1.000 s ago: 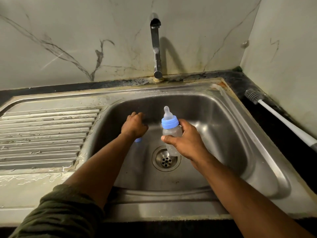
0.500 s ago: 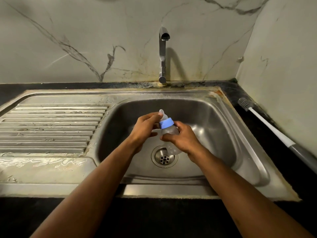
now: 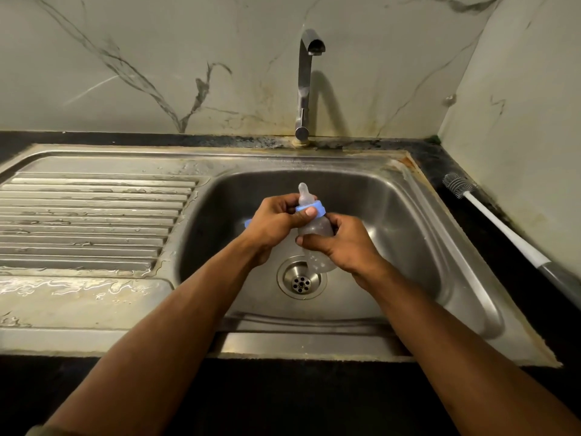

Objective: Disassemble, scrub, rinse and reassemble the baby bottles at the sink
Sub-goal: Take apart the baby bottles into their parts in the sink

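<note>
Left hand (image 3: 276, 220) has come over and now grips the collar (image 3: 314, 209) while the right hand (image 3: 339, 243) holds the bottle (image 3: 316, 229). Looks like unscrewing is about to start.

Bottle (image 3: 315, 229) above the sink (image 3: 408, 215) drain (image 3: 301, 280) (brush (image 3: 490, 220) on counter, right).
</note>
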